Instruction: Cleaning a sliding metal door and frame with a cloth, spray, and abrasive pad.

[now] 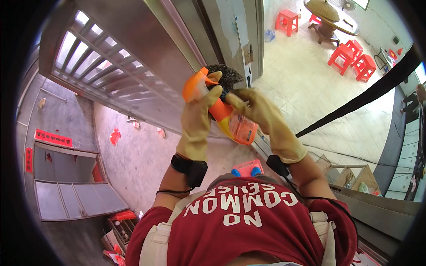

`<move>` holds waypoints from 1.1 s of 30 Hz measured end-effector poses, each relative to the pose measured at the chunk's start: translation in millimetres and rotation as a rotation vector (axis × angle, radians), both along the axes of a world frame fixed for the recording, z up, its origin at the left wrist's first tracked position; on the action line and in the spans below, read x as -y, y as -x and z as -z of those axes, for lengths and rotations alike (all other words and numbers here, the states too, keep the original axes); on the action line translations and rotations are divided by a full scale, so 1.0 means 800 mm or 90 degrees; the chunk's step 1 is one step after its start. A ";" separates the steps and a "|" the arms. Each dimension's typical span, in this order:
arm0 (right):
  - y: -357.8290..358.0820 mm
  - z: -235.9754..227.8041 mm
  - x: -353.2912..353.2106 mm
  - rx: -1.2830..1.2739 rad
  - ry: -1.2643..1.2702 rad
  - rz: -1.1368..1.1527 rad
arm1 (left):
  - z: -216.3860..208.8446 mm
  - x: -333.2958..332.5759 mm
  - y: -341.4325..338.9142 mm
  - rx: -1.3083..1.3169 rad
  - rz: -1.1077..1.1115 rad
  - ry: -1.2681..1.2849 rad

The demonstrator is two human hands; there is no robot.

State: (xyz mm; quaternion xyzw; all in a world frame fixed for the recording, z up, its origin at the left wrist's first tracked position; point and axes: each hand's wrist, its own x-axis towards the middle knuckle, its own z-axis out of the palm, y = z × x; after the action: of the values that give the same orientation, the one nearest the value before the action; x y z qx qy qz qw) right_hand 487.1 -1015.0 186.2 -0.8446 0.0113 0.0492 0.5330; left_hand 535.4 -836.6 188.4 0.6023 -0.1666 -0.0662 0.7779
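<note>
Both my hands wear pale yellow rubber gloves and are raised in front of me, close together. My left hand (199, 113) is wrapped round the neck of a spray bottle (243, 127). Its orange trigger head points up and left, and its clear orange body tilts down to the right. Beside the trigger is a dark, bristly scrubber (226, 76), close against the metal door frame. The curled fingers of my right hand (262, 108) close on the scrubber's lower end, slightly blurred and partly hidden behind the glove.
A barred metal door (120, 66) stands at my left, with a metal frame (217, 26) ahead. My blue-covered feet rest on a red stool (248, 166). Beyond the frame are more red stools (341, 57) and a round table (344, 24). A black strap-like bar (359, 95) crosses at right.
</note>
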 end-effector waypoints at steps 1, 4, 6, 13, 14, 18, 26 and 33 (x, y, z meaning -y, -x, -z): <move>-0.008 0.030 0.001 0.080 -0.043 -0.032 | -0.002 0.005 0.002 0.015 0.008 0.007; -0.021 0.069 -0.008 0.078 -0.343 -0.096 | -0.029 0.002 0.016 0.068 -0.008 -0.144; -0.022 0.066 -0.028 0.004 -0.513 -0.133 | -0.018 -0.013 0.009 0.117 -0.018 -0.154; -0.021 0.055 -0.090 0.026 -0.499 0.070 | -0.015 -0.085 0.009 0.119 -0.123 0.019; -0.028 0.066 -0.098 0.095 -0.560 0.072 | -0.007 -0.095 0.003 0.270 -0.133 -0.038; -0.039 0.047 -0.119 0.205 -0.584 0.015 | -0.013 -0.126 -0.005 0.260 -0.201 -0.126; -0.127 0.098 -0.090 0.505 -0.434 0.061 | -0.013 -0.192 -0.030 0.065 -0.254 0.183; -0.180 -0.239 0.006 1.091 0.279 0.239 | -0.021 -0.213 0.009 0.276 -0.339 -0.103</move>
State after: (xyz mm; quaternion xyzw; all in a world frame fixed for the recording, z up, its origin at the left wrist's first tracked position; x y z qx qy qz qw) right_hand 631.0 -1019.5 377.1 -0.6586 -0.2430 -0.6878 0.1849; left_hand 528.3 -665.9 205.2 0.6842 -0.1595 0.2555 0.6642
